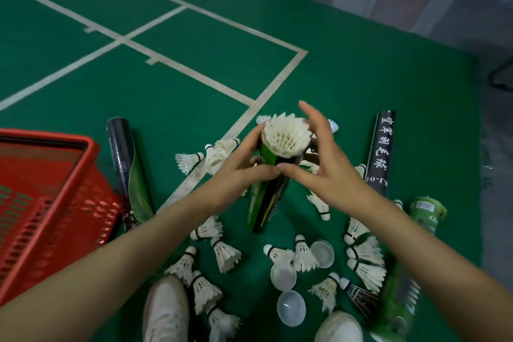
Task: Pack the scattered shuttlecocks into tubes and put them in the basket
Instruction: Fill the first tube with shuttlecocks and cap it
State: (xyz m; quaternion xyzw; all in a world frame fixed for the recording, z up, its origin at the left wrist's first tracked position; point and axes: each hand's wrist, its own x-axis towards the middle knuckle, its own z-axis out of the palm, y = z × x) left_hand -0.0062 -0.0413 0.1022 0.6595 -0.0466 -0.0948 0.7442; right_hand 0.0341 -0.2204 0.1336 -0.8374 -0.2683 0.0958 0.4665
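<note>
- The left hand (244,172) grips a black-and-green shuttlecock tube (266,203) just below its mouth; the fingers curl round the front of it and the thumb lies up along the rim
- The right hand (324,166) is at the other side of the same tube; its thumb tip touches the tube's front next to the left fingertips, its index finger points up clear of everything; the remaining fingers are behind the feathers, so whether they grip cannot be told
- The tube stands tilted, base on the green court floor (194,91), mouth towards the camera; a white feather shuttlecock (286,136) sits in the mouth, feathers up and flaring past the rim
- Loose shuttlecocks (224,254) lie scattered on the floor round the tube's base; one dark-feathered shuttlecock (358,296) lies among them at lower right
- A red plastic basket (91,147) stands at the left, well apart from the hands
- A dark tube (122,153) lies just beside the basket; a black tube with white characters (381,147) lies at the right; a green tube (424,216) lies beyond it near the floor's edge
- Three translucent caps (322,254) lie near the white shoes (166,311)
</note>
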